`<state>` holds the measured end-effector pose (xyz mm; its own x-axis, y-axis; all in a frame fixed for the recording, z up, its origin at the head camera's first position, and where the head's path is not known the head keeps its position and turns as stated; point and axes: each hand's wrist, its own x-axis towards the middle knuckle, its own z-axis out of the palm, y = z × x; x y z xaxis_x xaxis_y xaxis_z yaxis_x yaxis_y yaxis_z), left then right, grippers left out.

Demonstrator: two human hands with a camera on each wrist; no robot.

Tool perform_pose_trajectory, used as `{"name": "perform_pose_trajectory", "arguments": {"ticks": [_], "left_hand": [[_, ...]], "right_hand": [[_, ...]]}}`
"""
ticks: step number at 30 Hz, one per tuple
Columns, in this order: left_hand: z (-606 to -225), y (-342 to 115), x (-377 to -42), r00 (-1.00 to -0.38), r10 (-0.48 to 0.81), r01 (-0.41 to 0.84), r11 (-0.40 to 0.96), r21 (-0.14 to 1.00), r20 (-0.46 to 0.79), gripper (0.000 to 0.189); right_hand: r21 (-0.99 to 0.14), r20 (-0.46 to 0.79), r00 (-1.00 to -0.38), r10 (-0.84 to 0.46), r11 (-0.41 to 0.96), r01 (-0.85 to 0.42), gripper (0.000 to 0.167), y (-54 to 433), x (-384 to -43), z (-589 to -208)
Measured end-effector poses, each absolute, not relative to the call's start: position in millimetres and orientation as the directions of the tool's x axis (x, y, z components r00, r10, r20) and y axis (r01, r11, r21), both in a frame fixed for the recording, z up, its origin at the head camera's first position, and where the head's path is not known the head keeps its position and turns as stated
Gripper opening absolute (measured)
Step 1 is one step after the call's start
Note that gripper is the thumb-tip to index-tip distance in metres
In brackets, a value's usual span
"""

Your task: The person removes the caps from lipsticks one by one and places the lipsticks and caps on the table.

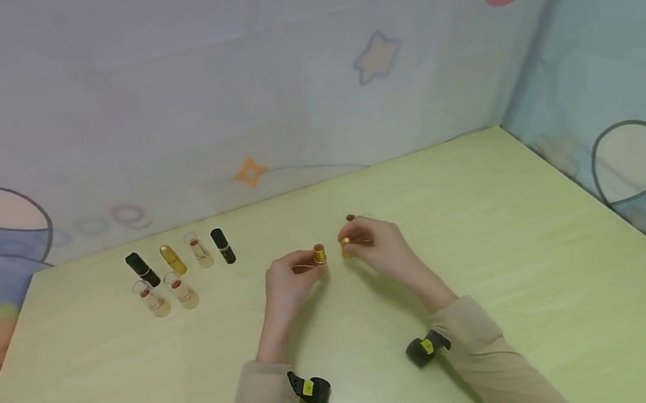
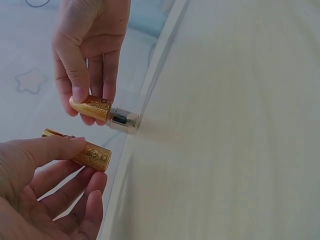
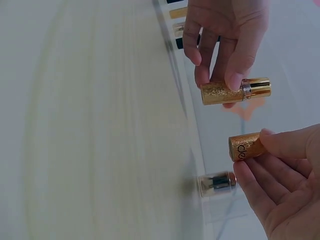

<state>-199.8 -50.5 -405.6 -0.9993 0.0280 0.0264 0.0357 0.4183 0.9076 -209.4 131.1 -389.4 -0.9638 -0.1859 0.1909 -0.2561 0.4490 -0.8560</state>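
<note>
My left hand (image 1: 286,286) pinches a gold lipstick tube (image 1: 319,254) between thumb and fingers, its top end uncapped with a reddish opening. Facing it a short way to the right, my right hand (image 1: 381,243) pinches a rounded gold lipstick cap (image 3: 246,146) with dark lettering. Tube and cap are apart, both held above the table. Just behind the right hand stands another lipstick (image 3: 217,183) with a clear and silvery base; in the head view only its dark reddish top (image 1: 350,217) shows over the fingers.
At the table's back left stand several lipsticks: two black ones (image 1: 223,245), a gold one (image 1: 173,259) and three with clear caps (image 1: 181,290). A cartoon-printed cloth (image 1: 303,89) hangs behind the pale green table (image 1: 538,243), with another along the right side.
</note>
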Motion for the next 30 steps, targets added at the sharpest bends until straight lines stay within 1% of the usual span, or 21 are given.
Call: {"name": "perform_pose_trajectory", "arguments": {"ticks": [14,24,30], "left_hand": [[-411.0,-23.1,-205.9,-0.997,0.076,0.041,0.402,0.915,0.011,0.023],[-414.0,-6.5,-209.4,-0.995,0.094,0.063,0.387,0.92,0.028,0.023],[-416.2,1.4,-211.1,-0.995,0.092,0.064,0.391,0.918,0.031,0.021]], "right_hand": [[-0.843,0.181,-0.969,-0.171,0.481,-0.242,0.021,154.7,-207.4,-389.2],[-0.816,0.123,-0.973,-0.193,0.539,-0.21,0.019,169.0,-210.5,-389.2],[-0.815,0.102,-0.971,-0.216,0.541,-0.206,0.018,176.7,-211.6,-389.4]]}}
